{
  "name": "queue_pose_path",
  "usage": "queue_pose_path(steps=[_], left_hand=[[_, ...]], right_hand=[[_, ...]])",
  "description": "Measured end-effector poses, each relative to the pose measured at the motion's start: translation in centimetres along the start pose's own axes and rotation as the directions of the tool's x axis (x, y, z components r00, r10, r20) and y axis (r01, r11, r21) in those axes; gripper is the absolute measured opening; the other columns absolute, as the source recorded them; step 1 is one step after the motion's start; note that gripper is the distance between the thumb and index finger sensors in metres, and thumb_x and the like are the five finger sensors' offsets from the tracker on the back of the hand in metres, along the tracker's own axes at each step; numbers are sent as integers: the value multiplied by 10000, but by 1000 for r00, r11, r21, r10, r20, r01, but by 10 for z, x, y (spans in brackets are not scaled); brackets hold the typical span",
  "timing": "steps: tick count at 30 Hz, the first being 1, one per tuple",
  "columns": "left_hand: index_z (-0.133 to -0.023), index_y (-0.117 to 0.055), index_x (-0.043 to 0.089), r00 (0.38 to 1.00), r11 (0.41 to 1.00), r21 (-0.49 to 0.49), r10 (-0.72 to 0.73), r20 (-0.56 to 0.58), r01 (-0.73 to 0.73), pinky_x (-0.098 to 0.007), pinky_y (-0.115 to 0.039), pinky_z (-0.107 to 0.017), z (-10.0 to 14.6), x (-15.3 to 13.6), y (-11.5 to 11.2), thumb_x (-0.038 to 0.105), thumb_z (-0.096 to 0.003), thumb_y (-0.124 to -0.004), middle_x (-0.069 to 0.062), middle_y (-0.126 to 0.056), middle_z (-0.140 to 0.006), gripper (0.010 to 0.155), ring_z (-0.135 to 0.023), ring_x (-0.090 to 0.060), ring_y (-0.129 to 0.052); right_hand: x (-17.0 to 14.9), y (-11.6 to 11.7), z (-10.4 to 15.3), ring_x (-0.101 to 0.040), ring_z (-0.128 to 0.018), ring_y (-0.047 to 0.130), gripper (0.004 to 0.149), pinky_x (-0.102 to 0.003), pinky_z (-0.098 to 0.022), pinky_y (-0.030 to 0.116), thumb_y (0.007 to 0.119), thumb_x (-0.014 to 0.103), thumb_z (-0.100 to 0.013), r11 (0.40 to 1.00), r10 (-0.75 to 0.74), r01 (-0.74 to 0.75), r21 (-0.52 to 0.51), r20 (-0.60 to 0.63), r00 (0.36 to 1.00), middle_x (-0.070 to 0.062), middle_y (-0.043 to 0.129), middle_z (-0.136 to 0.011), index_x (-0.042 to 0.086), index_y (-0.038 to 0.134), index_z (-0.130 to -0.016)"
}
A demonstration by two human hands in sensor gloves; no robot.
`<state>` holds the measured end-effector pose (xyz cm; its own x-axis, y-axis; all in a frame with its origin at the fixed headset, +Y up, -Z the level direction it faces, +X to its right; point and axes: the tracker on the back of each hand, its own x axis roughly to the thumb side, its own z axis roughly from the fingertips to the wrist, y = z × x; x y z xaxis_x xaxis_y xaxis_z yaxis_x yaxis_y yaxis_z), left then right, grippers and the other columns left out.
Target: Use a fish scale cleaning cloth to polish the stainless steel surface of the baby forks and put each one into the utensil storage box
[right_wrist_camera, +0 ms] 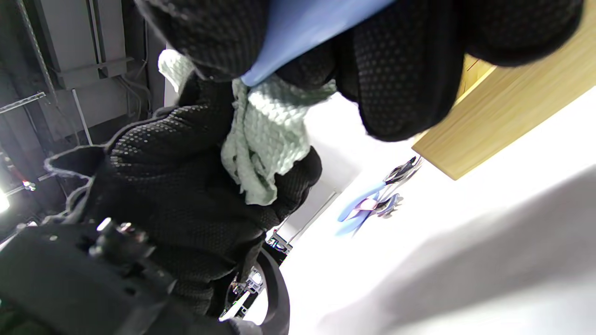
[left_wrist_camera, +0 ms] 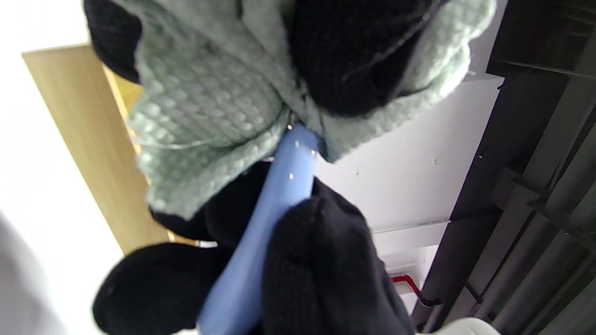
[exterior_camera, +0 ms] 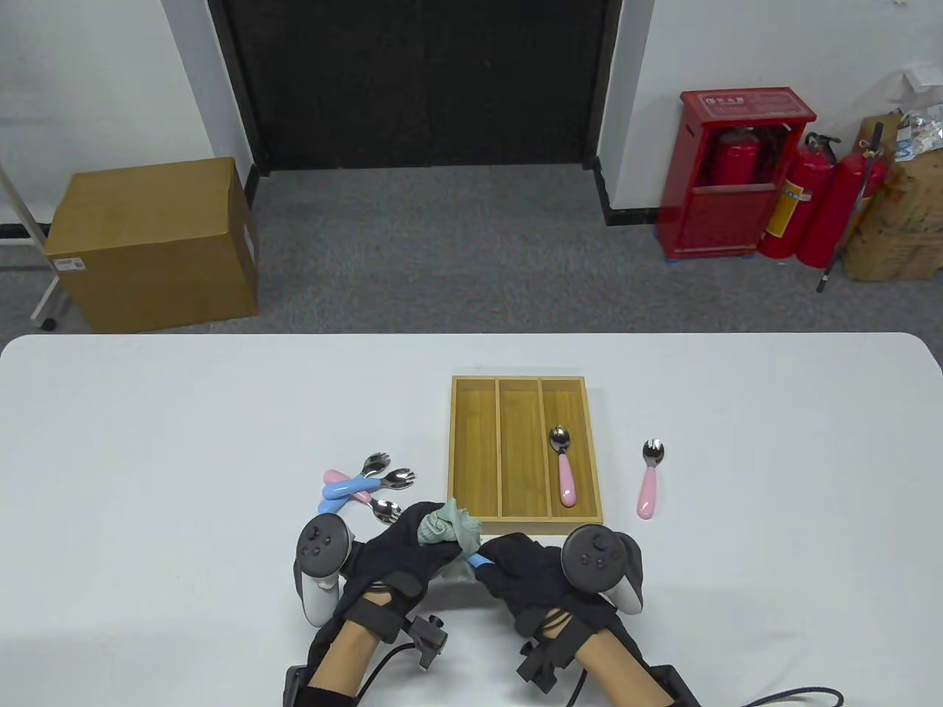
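Observation:
My left hand (exterior_camera: 420, 541) grips a pale green cleaning cloth (exterior_camera: 451, 527) bunched round the head of a blue-handled fork (exterior_camera: 480, 561), just in front of the wooden utensil box (exterior_camera: 475, 449). My right hand (exterior_camera: 527, 571) pinches the blue handle (left_wrist_camera: 260, 232); the steel head is hidden inside the cloth (left_wrist_camera: 209, 116). The same cloth (right_wrist_camera: 265, 135) and blue handle (right_wrist_camera: 302, 28) show in the right wrist view. A pink-handled utensil (exterior_camera: 564, 465) lies in the box's right compartment. Another pink one (exterior_camera: 649, 479) lies on the table to the right of the box.
A pile of blue and pink baby forks (exterior_camera: 365, 487) lies left of the box, close to my left hand; the pile (right_wrist_camera: 372, 204) also shows in the right wrist view. The white table (exterior_camera: 147, 479) stretches wide to both sides. A cardboard box (exterior_camera: 155, 243) and fire extinguishers (exterior_camera: 803, 206) stand on the floor beyond.

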<state>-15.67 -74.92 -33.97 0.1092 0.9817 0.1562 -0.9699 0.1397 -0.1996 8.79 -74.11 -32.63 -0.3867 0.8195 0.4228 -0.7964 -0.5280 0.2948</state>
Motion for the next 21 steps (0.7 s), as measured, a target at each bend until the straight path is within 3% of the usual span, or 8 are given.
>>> queue_pose_path(steps=[6,15,21], left_hand=[[-846,-784,273,998,996,68,-60,23,58,-417,-862,-465,2,1,6,420,-398,-945,-4,-951,-673,499,-456,-111,-1044],[-824,-840,227,993,992,87,-101,54,96,-426,-885,-430,5,1,5,509,-418,-884,-14,-1014,-617,496,-418,-137,-1097],[-903,-770,279,992,992,-15,125,33,-124,-444,-879,-498,2,-5,-5,390,-433,-897,-15,-987,-794,499,-581,-195,-1112]], right_hand=[[-7,-3,0,-413,-495,907,502,-635,-398,701,843,339,-405,1000,3,-2,18,-44,999,-295,758,-839,61,778,-819],[-3,0,1,-385,-411,935,458,-621,-358,727,815,304,-399,999,42,-42,6,-3,999,-285,835,-759,79,815,-799],[-2,1,1,-361,-340,936,447,-608,-321,740,808,306,-393,1000,31,-31,6,12,999,-278,873,-700,90,833,-784]])
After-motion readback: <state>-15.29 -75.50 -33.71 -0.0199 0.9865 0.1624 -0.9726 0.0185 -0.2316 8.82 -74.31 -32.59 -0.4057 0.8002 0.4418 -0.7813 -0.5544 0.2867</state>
